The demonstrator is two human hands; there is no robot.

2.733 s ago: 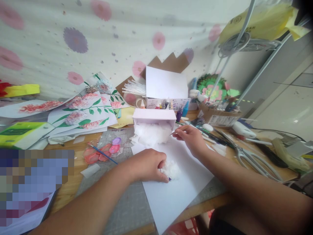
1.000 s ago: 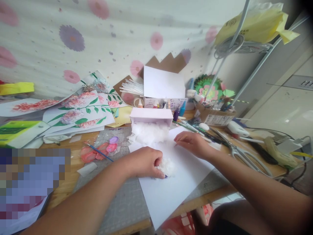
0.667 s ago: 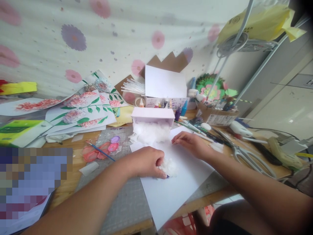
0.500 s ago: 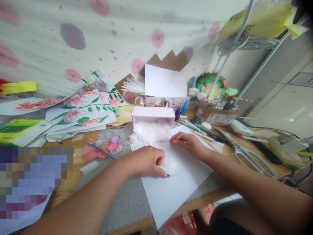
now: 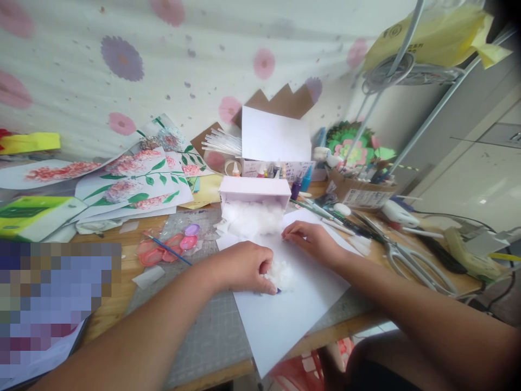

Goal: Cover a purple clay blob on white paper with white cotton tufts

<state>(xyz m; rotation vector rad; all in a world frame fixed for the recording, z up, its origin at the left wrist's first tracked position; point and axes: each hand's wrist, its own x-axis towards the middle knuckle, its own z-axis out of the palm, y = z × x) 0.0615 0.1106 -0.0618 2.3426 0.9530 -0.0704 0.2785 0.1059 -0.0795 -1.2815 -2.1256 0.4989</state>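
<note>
A white paper sheet (image 5: 277,336) lies at an angle on the grey cutting mat (image 5: 203,326). Curled at the near edge of a small tuft of white cotton (image 5: 281,276), my left hand (image 5: 250,266) has its thumb and fingers closed on the tuft. A small dark blue spot shows beside the thumb tip. My right hand (image 5: 311,239) is over the sheet's upper right, its thumb and fingertips pinched together; what they hold, if anything, is too small to name. Behind both hands, an open white box (image 5: 256,186) lies on its side with a cotton mass (image 5: 254,217) spilling out.
Left of the sheet are a paintbrush (image 5: 171,250) and pink and purple plastic pieces (image 5: 189,239). Flower paintings (image 5: 130,184) lie at the back left. Large scissors (image 5: 411,260), pens and a cardboard box of tools (image 5: 358,193) are on the right. Purple and blue bottles (image 5: 296,187) stand behind.
Both hands stay in nearly the same place and pose. The cotton tuft and the sheet look almost unchanged, with only a slight shift of the view.
</note>
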